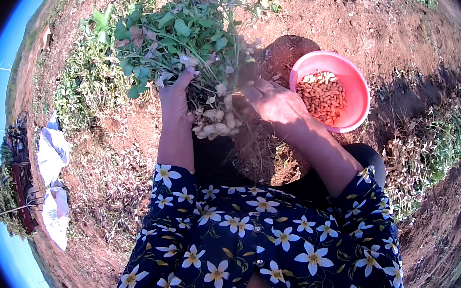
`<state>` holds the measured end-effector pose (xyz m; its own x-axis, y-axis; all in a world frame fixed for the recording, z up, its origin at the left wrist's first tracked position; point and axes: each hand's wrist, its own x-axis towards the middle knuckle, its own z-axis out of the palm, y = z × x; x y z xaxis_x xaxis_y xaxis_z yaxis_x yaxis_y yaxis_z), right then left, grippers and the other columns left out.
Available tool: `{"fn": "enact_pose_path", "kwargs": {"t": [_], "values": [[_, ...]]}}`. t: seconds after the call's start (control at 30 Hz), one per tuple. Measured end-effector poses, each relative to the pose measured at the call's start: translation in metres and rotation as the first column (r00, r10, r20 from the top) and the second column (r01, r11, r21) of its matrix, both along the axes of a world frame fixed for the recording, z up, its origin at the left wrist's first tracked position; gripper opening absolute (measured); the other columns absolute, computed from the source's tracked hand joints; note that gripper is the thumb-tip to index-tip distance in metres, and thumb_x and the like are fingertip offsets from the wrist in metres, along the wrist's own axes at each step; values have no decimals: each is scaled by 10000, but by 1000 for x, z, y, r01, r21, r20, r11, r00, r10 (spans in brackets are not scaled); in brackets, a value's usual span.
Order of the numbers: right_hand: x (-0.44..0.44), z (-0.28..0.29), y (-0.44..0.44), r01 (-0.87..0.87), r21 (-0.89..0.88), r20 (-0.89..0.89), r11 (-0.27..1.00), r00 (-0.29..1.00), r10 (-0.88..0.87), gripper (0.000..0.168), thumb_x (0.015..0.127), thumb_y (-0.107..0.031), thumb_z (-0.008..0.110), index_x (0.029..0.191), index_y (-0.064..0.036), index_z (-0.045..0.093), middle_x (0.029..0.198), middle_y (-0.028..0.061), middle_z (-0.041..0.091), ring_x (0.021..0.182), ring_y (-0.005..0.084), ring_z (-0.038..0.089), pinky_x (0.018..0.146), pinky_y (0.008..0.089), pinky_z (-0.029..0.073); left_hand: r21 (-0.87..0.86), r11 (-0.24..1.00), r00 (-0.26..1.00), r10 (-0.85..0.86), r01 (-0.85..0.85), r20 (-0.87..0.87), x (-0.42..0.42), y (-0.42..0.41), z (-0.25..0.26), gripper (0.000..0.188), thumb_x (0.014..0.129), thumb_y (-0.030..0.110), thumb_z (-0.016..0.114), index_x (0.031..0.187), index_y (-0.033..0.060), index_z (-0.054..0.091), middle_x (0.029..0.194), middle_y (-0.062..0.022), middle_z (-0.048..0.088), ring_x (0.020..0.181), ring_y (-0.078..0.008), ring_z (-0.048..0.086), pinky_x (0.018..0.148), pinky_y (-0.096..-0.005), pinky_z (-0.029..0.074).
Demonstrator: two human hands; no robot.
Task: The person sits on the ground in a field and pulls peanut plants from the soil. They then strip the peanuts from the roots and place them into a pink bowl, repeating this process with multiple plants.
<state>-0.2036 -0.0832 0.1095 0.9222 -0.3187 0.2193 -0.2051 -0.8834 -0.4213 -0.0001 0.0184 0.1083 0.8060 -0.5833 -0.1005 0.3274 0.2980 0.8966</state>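
Note:
My left hand [178, 97] grips a leafy bunch of peanut plants [183, 32] by its stems, the leaves spreading away from me. At the root end, just right of that hand, hangs a cluster of pale peanut pods [218, 121]. My right hand [275, 102] is beside the roots, its fingers blurred; whether they hold anything cannot be told. Right of it, a pink plastic basin [363, 80] stands on the soil, partly filled with peanuts in their shells [321, 95].
Pulled peanut plants lie in heaps on the left [89, 76] and on the right [447, 147]. White sacks [55, 166] lie on the ground at the far left, near a long-handled fork [25, 206] and a reddish vehicle or trailer [22, 175]. Bare reddish soil surrounds the basin.

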Motion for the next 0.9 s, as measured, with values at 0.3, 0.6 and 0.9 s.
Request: {"fn": "enact_pose_path", "kwargs": {"t": [0.3, 0.6, 0.9], "values": [[-5, 25, 1, 64, 36, -197, 997, 979, -55, 235, 913, -186, 506, 1116, -79, 552, 954, 162, 671, 876, 333, 677, 707, 449, 553, 9, 998, 994, -66, 67, -86, 15, 7, 0, 514, 773, -30, 724, 1248, 8, 532, 1110, -110, 643, 924, -226, 670, 773, -363, 582], [-22, -15, -60, 438, -201, -395, 876, 782, -481, 201, 915, -161, 528, 1030, -28, 624, 905, 162, 704, 848, 263, 707, 694, 378, 558, -24, 995, 992, 96, -94, 79, 24, 21, 3, 544, 757, -39, 732, 1261, -29, 528, 1108, -133, 643, 917, -238, 676, 800, -381, 590], [-11, 23, -38, -114, 993, 120, 39, 935, -334, 269, 859, -210, 745, 1054, -69, 624, 952, 32, 639, 773, 139, 637, 634, 268, 536, -112, 985, 991, 137, -135, 10, 17, 6, 9, 539, 777, -67, 703, 1277, -20, 506, 1159, -125, 620, 952, -216, 660, 818, -365, 576]]}}
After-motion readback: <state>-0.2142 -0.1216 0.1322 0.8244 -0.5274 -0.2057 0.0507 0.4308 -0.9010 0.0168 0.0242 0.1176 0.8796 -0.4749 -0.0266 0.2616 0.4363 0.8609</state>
